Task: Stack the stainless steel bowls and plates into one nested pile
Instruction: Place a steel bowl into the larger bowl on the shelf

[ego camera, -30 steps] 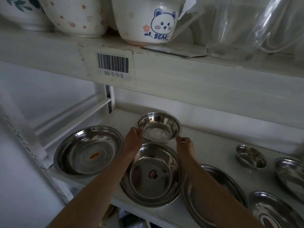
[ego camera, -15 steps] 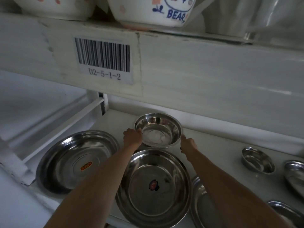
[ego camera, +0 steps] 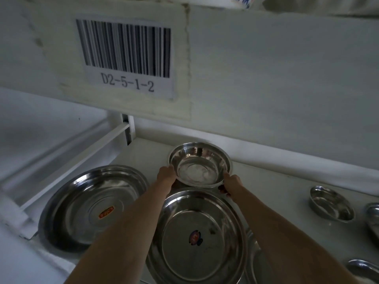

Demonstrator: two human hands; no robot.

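Nearest on the shelf (ego camera: 276,181) lies a wide steel plate (ego camera: 196,238) with a sticker at its centre, between the two forearms. Left of it sits a second broad plate (ego camera: 92,206); a small bowl (ego camera: 331,203) stands well apart to the right. Just beyond the near plate, the left hand (ego camera: 166,175) and right hand (ego camera: 231,183) grip opposite rims of a medium bowl (ego camera: 200,163) — fingers clamped on it, seemingly lifted slightly. Above, a barcode label (ego camera: 127,56) reads D2-5-1-2.

Both forearms are bare, with no sleeves reaching the left hand (ego camera: 166,174) or right hand (ego camera: 231,183).
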